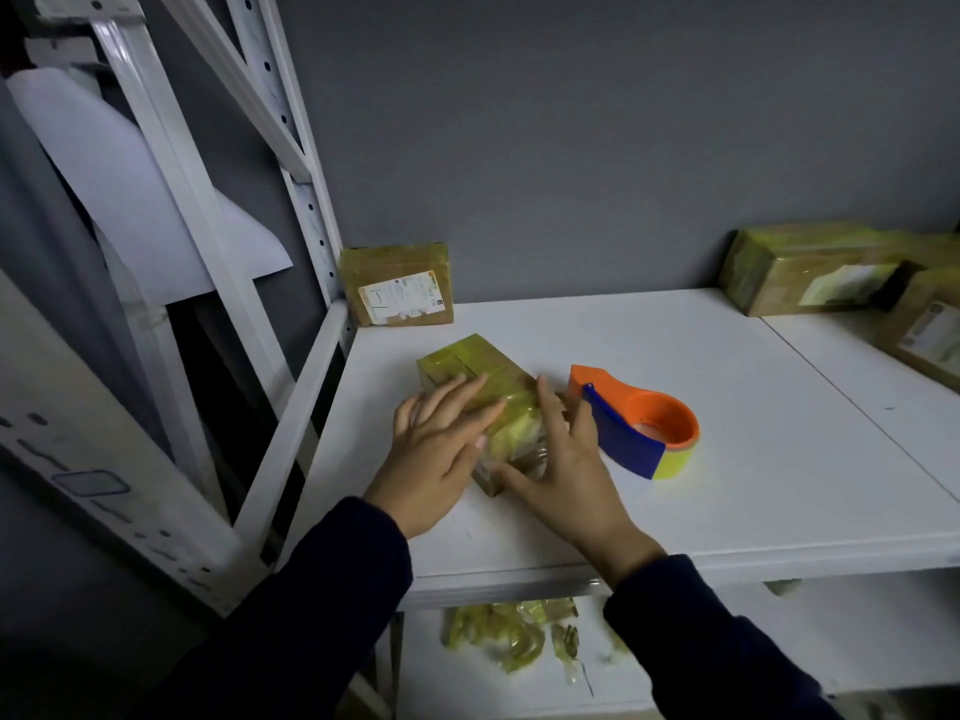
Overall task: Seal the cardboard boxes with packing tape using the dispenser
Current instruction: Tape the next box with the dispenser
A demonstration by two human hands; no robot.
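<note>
**Both grips on the box.** Your left grip [441,449] lies flat on top of the box [483,366], fingers straight and spread, curled round nothing. Your right grip [566,459] is likewise open-handed: its thumb presses the box's near end and its straight fingers run up the box's right side. The box, wrapped in yellow tape, sits under and between the two grips on the white shelf [727,485]. The dispenser [639,423], orange and blue with yellow tape, rests on the shelf just right of the right grip. Whether those fingers touch it cannot be told. Beyond the left grip, a labelled box [397,285] stands against the wall beside the rack post [306,200]. Well to the right of the right grip and further back, two taped boxes [810,267] lie at the shelf's rear. Below both wrists, crumpled tape scraps [514,631] lie on the lower shelf [727,641].
</note>
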